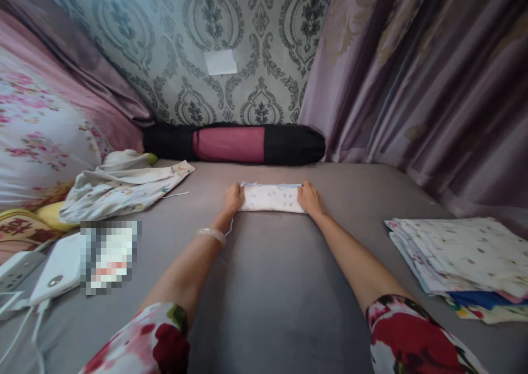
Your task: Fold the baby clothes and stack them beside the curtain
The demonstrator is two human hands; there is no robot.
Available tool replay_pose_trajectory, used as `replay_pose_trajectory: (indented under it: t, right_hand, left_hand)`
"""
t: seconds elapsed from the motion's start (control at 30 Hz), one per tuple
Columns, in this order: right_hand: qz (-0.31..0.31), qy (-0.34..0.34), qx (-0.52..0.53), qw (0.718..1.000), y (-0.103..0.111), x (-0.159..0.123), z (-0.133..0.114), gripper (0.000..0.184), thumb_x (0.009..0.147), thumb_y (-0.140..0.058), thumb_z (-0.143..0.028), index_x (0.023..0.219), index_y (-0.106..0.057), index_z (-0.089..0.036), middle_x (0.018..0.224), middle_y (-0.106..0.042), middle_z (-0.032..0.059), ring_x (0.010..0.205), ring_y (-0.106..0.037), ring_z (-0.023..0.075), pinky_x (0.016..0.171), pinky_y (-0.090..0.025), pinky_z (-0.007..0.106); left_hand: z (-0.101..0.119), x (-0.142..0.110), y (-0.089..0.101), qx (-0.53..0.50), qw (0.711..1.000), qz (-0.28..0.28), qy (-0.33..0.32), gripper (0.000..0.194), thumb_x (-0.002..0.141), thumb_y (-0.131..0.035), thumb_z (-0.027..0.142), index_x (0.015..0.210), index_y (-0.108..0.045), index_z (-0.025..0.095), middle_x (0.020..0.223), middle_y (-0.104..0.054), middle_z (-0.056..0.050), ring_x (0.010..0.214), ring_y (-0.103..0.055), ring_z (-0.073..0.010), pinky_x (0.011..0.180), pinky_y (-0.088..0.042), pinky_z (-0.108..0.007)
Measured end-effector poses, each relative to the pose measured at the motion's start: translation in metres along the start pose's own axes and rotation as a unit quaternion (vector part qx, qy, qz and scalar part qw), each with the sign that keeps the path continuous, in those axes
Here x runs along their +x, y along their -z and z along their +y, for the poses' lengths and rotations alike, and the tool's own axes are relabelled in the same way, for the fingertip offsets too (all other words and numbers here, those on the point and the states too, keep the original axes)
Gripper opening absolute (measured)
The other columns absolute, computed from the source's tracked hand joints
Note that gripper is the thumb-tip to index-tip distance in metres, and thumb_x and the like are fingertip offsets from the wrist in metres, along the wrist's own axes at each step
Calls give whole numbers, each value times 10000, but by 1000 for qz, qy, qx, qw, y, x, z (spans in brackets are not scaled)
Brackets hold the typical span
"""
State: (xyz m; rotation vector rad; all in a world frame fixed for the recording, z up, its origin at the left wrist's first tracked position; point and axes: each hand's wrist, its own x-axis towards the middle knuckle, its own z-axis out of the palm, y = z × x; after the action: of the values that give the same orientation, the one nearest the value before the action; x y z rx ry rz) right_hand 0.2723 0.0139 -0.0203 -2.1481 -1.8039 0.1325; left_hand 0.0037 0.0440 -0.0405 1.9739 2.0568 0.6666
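Note:
A white cloth garment (pixel 270 198) with small faint prints and a bluish top edge is folded into a narrow strip in front of me. My left hand (pixel 234 198) grips its left end, fingers closed round the fabric. At the opposite end my right hand (pixel 310 199) pinches the cloth in the same way. The strip is stretched level between both hands, low over the grey sheet (pixel 272 275); whether it touches the sheet I cannot tell. A thin white cord hangs by my left wrist, below a pale bangle (pixel 212 235).
A stack of folded printed clothes (pixel 466 253) lies at the right. A crumpled printed garment (pixel 124 190) rests at the left, near a white power bank (pixel 60 264) with cables and a power strip (pixel 18 272). Along the wall runs a black and pink roll (pixel 231 144). Curtains (pixel 391 77) hang at the right.

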Motion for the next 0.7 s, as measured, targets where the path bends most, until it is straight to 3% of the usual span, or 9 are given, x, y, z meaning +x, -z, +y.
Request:
replay_pose_trajectory:
  t: [0.17,0.3,0.37,0.43,0.53,0.63,0.7]
  right_hand:
    - [16,-53,32,998,-3,4,-2,338,957,-396,-293,1195,-552,-110,1146,-637,195,1014,-643,276,830,-469,364]
    - [-15,-74,48,996,1,12,3,352,946,-383,-289,1119,-642,-125,1104,-669,187,1018,-651,273,815,-478,347]
    - [-26,-73,53,996,7,13,4,393,958,-338,-290,1081,-673,-125,1090,-677,190,1020,-651,269,814,-477,335]
    - [1,-68,50,996,12,9,0,442,974,-283,-294,1121,-655,-107,1124,-659,204,1054,-632,277,844,-468,344]
    - [62,12,31,998,14,-9,-20,452,985,-241,-282,1208,-593,-106,1212,-613,200,1137,-576,276,938,-423,374]
    - [32,178,22,983,8,-31,-47,432,980,-257,-248,1273,-553,-131,1338,-553,155,1265,-475,249,1070,-315,400]
    - [1,243,14,970,1,-40,-61,461,974,-270,-236,1373,-474,-129,1459,-448,124,1373,-347,238,1143,-197,434]
  left_hand:
    - [6,-2,3,-24,999,3,43,251,950,-400,285,1109,-542,153,1055,-686,-164,1009,-649,-272,814,-462,-340]
    - [11,-4,8,-37,996,-6,85,288,930,-416,262,1148,-526,110,1106,-658,-218,1036,-636,-315,827,-462,-380]
    - [15,-7,12,-27,996,19,84,311,924,-427,274,1163,-523,100,1152,-623,-240,1088,-607,-328,857,-455,-401]
    - [22,-14,15,-7,997,63,42,325,930,-426,302,1170,-531,109,1189,-588,-233,1151,-562,-328,910,-434,-422]
    - [38,-30,15,13,993,77,-84,315,951,-402,320,1174,-554,158,1215,-577,-174,1187,-523,-299,975,-401,-437]
    - [57,-42,9,30,979,12,-201,305,960,-389,289,1196,-559,196,1302,-562,-115,1242,-484,-254,1033,-368,-417]
    - [64,-45,4,53,972,-23,-226,331,958,-384,261,1244,-539,198,1378,-521,-101,1310,-428,-246,1079,-328,-419]
